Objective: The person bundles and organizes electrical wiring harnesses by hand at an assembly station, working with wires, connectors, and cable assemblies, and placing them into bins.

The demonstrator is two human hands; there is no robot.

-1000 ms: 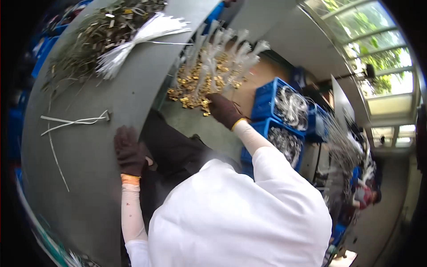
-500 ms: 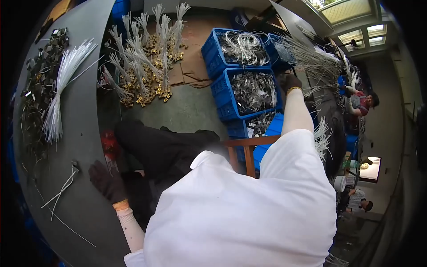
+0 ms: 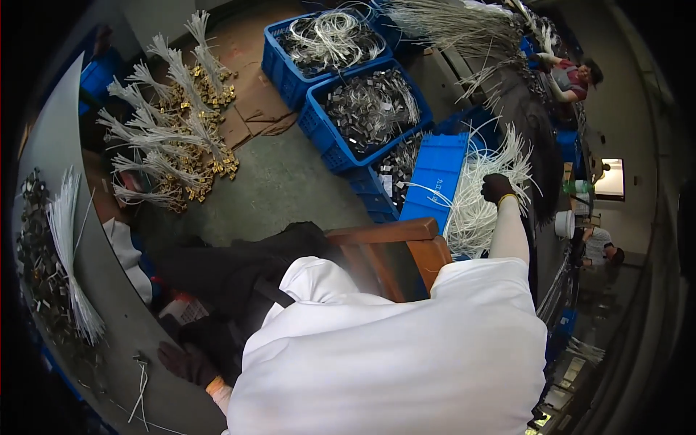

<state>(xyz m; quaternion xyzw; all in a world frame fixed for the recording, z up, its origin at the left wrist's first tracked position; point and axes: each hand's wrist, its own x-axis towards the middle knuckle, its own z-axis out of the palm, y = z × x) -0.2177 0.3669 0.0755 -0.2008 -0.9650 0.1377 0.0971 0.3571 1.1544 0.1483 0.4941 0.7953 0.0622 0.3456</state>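
Observation:
My left hand, in a dark glove, rests on the edge of the grey table with its fingers stretched out and nothing in them. Close to it on the tabletop lie a few loose white wires with a small dark connector. Far off to the right, my right hand reaches out, also gloved. It is closed at a large heap of white wires; whatever its fingers grip is hidden. A blue crate lid or panel leans beside that heap.
Blue crates full of wires and dark connectors stand ahead. Wire bundles with brass-coloured ends lie on cardboard on the floor. A white wire bundle and dark connectors cover the table's left. A wooden chair is beside me; a person works at far right.
My right hand has moved from beside the blue crates back toward me, to the white wire heap. The view has turned rightward. My left hand stays at the table edge.

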